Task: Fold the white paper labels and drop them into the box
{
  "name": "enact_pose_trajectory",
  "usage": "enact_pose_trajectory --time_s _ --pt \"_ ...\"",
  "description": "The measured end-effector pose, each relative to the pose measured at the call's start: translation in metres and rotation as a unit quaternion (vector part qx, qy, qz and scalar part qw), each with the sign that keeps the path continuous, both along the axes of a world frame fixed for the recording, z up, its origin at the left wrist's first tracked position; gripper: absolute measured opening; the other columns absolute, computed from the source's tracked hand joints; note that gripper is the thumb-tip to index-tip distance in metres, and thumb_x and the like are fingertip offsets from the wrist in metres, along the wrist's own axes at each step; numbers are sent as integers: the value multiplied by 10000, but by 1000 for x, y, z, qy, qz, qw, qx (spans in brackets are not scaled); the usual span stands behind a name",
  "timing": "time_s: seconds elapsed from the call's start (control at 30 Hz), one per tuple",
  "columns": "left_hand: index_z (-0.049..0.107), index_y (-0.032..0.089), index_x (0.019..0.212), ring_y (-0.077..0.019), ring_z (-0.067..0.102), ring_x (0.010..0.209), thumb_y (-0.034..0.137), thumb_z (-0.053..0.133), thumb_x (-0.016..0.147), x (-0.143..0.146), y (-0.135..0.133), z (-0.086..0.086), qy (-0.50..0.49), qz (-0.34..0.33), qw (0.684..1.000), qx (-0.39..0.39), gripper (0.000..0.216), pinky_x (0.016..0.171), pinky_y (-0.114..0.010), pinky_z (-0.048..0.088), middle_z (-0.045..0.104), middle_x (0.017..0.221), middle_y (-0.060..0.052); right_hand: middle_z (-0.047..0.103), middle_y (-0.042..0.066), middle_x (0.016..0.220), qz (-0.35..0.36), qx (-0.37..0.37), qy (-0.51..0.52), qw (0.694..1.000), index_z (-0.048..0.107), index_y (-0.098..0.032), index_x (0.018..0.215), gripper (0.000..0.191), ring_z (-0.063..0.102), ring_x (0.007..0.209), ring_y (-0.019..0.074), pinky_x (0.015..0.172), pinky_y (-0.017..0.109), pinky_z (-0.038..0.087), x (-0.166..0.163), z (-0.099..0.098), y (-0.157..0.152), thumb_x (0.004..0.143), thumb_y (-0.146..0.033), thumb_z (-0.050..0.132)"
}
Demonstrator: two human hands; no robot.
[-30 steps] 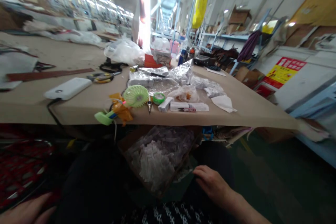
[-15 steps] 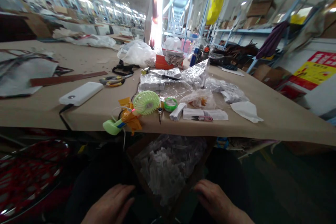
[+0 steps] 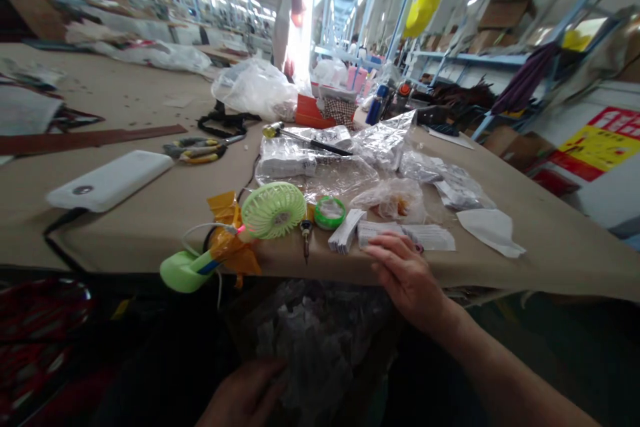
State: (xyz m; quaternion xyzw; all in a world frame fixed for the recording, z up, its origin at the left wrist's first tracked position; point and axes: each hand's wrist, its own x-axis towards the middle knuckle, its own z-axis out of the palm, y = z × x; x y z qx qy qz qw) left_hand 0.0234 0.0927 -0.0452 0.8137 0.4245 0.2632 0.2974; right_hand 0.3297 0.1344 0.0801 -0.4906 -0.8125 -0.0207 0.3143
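Note:
My right hand (image 3: 405, 273) is at the table's front edge, fingers stretched out over a flat strip of printed paper labels (image 3: 435, 237). It partly covers the small pink-handled snips seen there, and I see nothing gripped in it. A folded stack of white labels (image 3: 346, 232) lies just left of its fingertips. My left hand (image 3: 247, 390) is low and dim in front of my lap, its fingers loosely apart and holding nothing visible. Near it, below the table edge, is a heap of clear and white scraps (image 3: 310, 340).
A green fan (image 3: 274, 210) taped with orange tape overhangs the edge beside a pointed tool (image 3: 306, 240) and a green tape roll (image 3: 330, 212). Left are a white power bank (image 3: 110, 180) and pliers (image 3: 197, 149). Clear plastic packets (image 3: 340, 173) lie behind.
My right hand has risen from beside my lap to the labels on the table. The left hand has shifted slightly right and down. The view has moved closer to the table.

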Motion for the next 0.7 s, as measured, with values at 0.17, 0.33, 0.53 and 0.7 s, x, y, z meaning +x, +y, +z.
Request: enact_pose_trajectory --time_s 0.17,0.33,0.53,0.7 --pt "712 254 870 -143 693 757 328 551 815 10 6 -18 -33 31 990 -136 185 688 -144 535 738 830 17 407 92 1399 -47 1 -120 992 519 -195 1276 416 239 1336 315 1084 521 287 -17 9 58 927 -404 433" --pt "708 252 878 -131 683 743 338 552 814 16 2 -27 -86 50 971 -219 189 691 -136 527 733 810 29 385 53 1426 -52 -51 -172 982 552 -249 1238 402 213 1343 358 1067 577 237 -28 3 83 935 -461 394" --pt "719 267 877 -141 683 786 366 561 803 12 -1 -29 -85 57 960 -261 200 705 -136 524 737 846 34 600 80 1077 -17 27 33 999 572 -160 1081 240 513 1083 201 956 362 421 -16 2 68 934 -310 455" --pt "719 279 902 -148 671 853 398 559 809 15 0 -24 -66 62 945 -316 220 786 -151 506 732 895 31 623 32 857 -55 56 73 994 573 -195 772 176 556 942 198 882 380 438 -14 -22 33 876 -337 572"
